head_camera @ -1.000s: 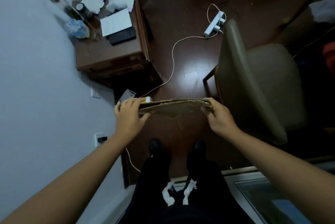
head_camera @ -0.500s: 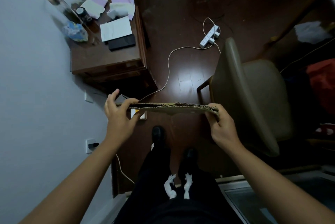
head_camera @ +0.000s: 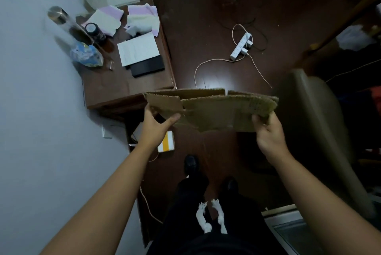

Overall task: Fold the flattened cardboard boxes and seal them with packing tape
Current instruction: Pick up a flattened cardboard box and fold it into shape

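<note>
Both of our hands grip one flattened cardboard box (head_camera: pixel 214 110) in mid-air above the floor, just right of the desk (head_camera: pixel 123 87). Its long axis runs between them: left hand (head_camera: pixel 156 128) pinching the desk-side end, right hand (head_camera: pixel 268 133) the far end, both equally close.

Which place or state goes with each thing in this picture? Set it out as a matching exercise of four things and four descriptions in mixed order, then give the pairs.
Things:
1. cardboard box
2. power strip
3. white paper
4. bottle

Descriptions:
A. lies on the dark floor, with plugs in it
B. stands on the wooden table by the wall
C. held flattened in the air, left hand and right hand at its ends
D. lies on a black device on the table

Pairs: 1-C, 2-A, 3-D, 4-B
</note>
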The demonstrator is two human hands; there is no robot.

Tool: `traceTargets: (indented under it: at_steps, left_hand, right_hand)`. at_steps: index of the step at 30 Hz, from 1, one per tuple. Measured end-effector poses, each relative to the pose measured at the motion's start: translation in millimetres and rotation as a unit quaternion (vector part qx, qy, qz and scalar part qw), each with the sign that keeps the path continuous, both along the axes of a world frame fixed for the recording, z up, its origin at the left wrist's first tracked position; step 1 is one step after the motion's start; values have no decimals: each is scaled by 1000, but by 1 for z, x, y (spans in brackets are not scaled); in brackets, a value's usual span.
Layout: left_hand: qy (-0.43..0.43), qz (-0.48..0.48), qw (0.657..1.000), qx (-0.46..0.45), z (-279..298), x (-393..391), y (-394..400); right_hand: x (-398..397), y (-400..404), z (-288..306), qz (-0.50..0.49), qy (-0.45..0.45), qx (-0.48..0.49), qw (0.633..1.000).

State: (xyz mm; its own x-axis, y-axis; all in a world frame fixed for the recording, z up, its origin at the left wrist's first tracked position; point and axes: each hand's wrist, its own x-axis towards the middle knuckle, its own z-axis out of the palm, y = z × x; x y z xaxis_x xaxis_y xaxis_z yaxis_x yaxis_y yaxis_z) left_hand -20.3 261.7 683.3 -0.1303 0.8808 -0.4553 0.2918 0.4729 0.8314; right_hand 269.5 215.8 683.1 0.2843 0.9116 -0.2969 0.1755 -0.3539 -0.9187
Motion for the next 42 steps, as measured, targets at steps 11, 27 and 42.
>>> traceTargets:
  at_steps: [11,27,42]
  left_hand:
    - [-7,-10,996,86,20,-5,107]
    - [77,48,993,75,33,90,286]
    - [33,-75,994,66,62,204,454]
  right_hand:
    - [-7,115,39,-88,-73,-9,993]
    - [75,299,25,5,-135,-92,987]
    - [187,427,33,-61,-174,-98,978]
